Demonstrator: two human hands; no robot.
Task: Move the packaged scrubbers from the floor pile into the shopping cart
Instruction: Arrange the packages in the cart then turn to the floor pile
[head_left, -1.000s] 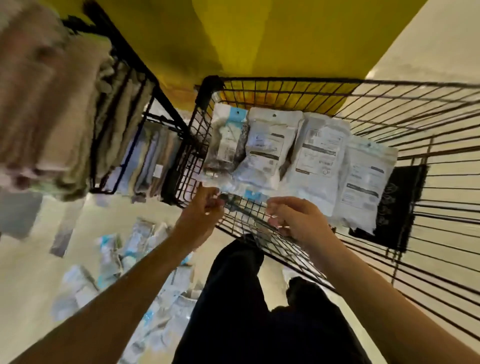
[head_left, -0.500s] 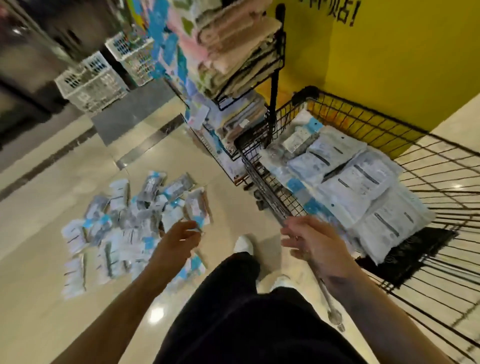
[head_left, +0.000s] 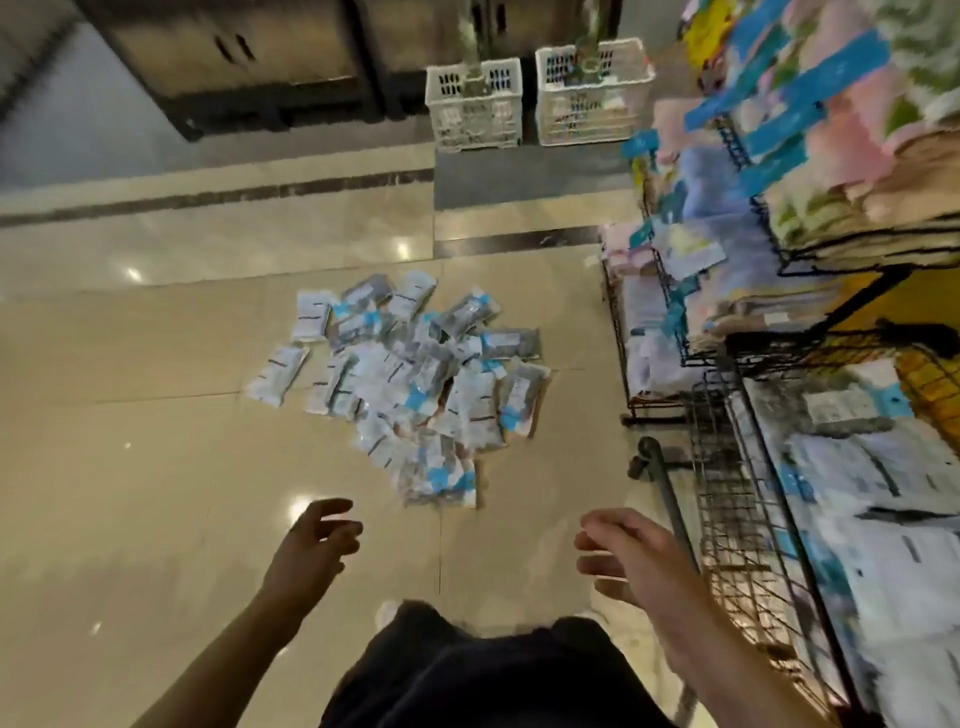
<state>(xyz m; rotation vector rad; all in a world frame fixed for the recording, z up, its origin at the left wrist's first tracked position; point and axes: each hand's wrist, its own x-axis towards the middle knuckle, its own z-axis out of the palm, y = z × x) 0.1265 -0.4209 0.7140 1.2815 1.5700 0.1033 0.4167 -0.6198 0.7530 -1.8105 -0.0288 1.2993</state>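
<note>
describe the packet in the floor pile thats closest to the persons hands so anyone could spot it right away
Start at the pile of packaged scrubbers on the glossy beige floor, left of the black wire shopping cart. Follow the pile toward the person's open hands; its tip ends in the nearest packet. Unlike the packets crowded behind it, it juts out alone, with a blue patch at its near end.

Single head view, worn on my head, wide-angle, tilted steeply down and forward. Looks past my left hand and right hand in the near foreground to the floor pile at mid-distance. Shopping cart clips the right edge. Edges bend and blur. No second view to overlap.
</note>
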